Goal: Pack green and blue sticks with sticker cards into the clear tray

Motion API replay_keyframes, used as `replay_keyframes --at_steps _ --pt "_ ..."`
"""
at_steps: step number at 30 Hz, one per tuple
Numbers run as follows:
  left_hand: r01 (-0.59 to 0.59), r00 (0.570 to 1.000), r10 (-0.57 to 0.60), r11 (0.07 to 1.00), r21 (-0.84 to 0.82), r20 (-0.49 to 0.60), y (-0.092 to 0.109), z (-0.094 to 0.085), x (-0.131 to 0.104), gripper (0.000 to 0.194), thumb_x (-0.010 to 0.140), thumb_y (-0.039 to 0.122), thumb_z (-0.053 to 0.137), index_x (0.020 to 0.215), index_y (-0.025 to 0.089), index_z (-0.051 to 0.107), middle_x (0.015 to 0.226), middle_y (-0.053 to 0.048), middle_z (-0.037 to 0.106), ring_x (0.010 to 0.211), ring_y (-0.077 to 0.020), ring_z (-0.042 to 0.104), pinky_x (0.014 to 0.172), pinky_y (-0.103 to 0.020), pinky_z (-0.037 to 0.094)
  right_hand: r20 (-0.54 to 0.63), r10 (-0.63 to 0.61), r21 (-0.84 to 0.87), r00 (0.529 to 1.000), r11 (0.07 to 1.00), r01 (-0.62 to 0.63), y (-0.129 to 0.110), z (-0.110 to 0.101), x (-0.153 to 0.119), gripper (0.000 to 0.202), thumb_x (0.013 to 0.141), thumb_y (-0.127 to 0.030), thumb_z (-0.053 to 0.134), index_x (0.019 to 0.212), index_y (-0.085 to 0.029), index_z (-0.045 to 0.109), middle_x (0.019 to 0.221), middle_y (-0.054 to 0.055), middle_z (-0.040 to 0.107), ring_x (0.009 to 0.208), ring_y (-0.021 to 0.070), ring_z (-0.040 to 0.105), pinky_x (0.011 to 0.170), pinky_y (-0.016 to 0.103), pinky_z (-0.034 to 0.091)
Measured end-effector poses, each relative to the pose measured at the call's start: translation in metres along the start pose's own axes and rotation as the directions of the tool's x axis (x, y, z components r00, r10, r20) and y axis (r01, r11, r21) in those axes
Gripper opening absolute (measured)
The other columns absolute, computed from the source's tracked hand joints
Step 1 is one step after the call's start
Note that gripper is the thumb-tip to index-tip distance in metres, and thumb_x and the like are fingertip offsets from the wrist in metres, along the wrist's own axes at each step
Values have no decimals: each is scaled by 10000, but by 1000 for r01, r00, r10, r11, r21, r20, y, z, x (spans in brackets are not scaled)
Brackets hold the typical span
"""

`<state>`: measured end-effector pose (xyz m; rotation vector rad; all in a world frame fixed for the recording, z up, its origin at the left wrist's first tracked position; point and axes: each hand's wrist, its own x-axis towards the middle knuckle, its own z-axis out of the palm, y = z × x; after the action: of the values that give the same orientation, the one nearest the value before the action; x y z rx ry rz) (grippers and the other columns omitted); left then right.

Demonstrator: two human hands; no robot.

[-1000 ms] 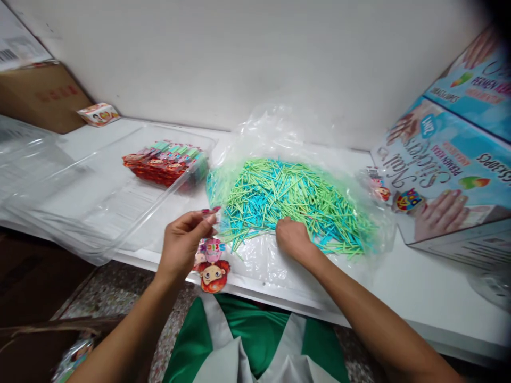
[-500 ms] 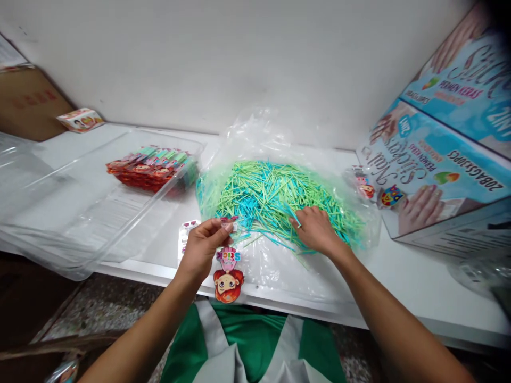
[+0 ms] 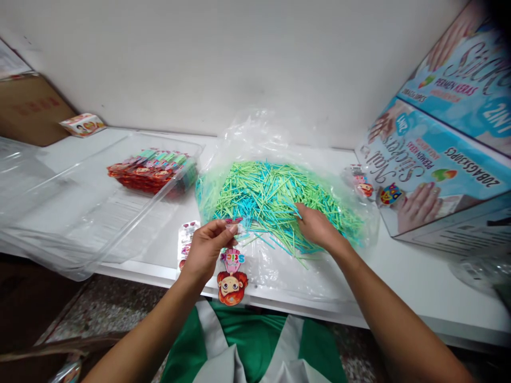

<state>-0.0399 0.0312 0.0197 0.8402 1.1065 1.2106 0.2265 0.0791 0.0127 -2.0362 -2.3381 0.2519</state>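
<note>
Packet, flat and shiny with a red-haired cartoon head on it [image 3: 232, 287], hangs over the near edge of the long white table [image 3: 415, 276]. Its long way runs from far to near, and the top of the cartoon head points at the person. The left hand [image 3: 205, 250] pinches the packet's far end with thumb and finger. The right hand [image 3: 315, 226] is over the big heap of thin green and blue sticks [image 3: 271, 186], with its fingertips together on a few blue sticks [image 3: 294, 208]. That heap sits in a big, crinkly, clear plastic bag [image 3: 259, 127], which lies wide open at the front. To the left, a long, clear plastic tray [image 3: 139, 216] has a neat pile of red and green packets [image 3: 149, 173] at its right end.
</note>
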Motion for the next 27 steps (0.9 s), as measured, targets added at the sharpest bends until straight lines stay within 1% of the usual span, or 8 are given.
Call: replay_keyframes --at_steps 5,10,14,17,19,22,25,27 --pt "1 1000 -1 1000 3 3 -1 1 0 161 639 254 781 728 175 672 689 14 654 544 -74 564 541 -201 449 -45 17 213 999 977 -7 10 4 8 171 877 -193 390 946 -136 536 942 131 618 859 229 562 716 284 354" --pt "-3 1000 3 1000 -12 9 -1 1 0 177 652 243 775 742 152 653 685 21 652 546 -69 573 553 -192 447 -27 95 502 995 862 -68 15 6 15 30 817 -208 467 808 -181 475 695 35 539 678 183 500 612 270 345" --pt "-6 1000 7 1000 -17 15 -3 1 1 185 656 238 774 737 140 639 685 19 651 538 -70 575 549 -194 448 68 105 758 992 641 -120 12 10 14 128 811 -325 469 776 -206 438 549 -52 365 499 123 366 485 246 313" --pt "-13 1000 14 1000 -27 20 -5 1 2 186 658 230 773 721 141 623 664 27 642 529 -70 577 537 -189 443 145 56 889 988 432 -155 8 16 11 154 784 -347 472 829 -201 453 530 -88 259 423 91 246 391 219 245" --pt "-6 1000 7 999 -37 27 -5 2 3 190 659 225 772 713 142 610 662 31 642 526 -71 579 530 -185 441 150 31 939 988 307 -153 6 21 10 185 770 -375 500 816 -202 452 542 -95 229 417 77 205 368 203 205" --pt "12 1000 -10 998 -56 29 -5 3 4 203 654 219 776 714 145 597 657 38 642 523 -71 581 525 -183 445 109 19 981 994 158 -110 2 25 9 300 775 -482 538 724 -212 416 564 -93 226 419 60 189 364 192 199" --pt "8 1000 -7 998 -61 25 -5 3 3 206 653 217 778 709 144 593 648 41 638 515 -68 577 516 -178 444 16 42 998 999 59 -18 -7 30 8 387 764 -566 570 714 -214 415 599 -73 298 449 66 298 420 211 324" --pt "1 1000 0 998 -62 23 -5 3 3 207 654 218 777 698 141 591 656 38 642 516 -68 580 516 -177 446 -67 75 997 995 29 65 -17 37 4 391 782 -586 553 735 -221 420 633 -56 349 509 86 385 509 240 401"
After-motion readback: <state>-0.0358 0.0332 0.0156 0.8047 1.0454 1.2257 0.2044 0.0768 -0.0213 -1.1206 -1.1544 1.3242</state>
